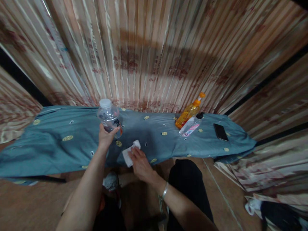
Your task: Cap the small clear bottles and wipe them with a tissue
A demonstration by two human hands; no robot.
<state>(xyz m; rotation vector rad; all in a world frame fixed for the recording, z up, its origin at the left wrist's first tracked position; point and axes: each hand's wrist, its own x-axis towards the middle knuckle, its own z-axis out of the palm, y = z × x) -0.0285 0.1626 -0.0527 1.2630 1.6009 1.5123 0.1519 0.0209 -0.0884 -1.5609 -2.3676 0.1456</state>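
My left hand [107, 136] is closed round the lower part of a clear plastic bottle [108, 115] with a white cap, which stands upright on the cloth-covered bench. Dark lettering shows on its side. In my right hand [141, 164] is a folded white tissue [130, 154], pinched under the fingers at the front edge of the bench. The tissue lies against the blue-green cloth [79, 144], a little to the right of and nearer than the bottle. A silver bangle is on my right wrist.
Towards the right stand an orange pump bottle [189, 114] and a clear bottle with a black cap [192, 125], close together. A black phone [220, 132] lies farther right. A pleated curtain [144, 57] hangs behind the bench. My knee [187, 183] is below its front edge.
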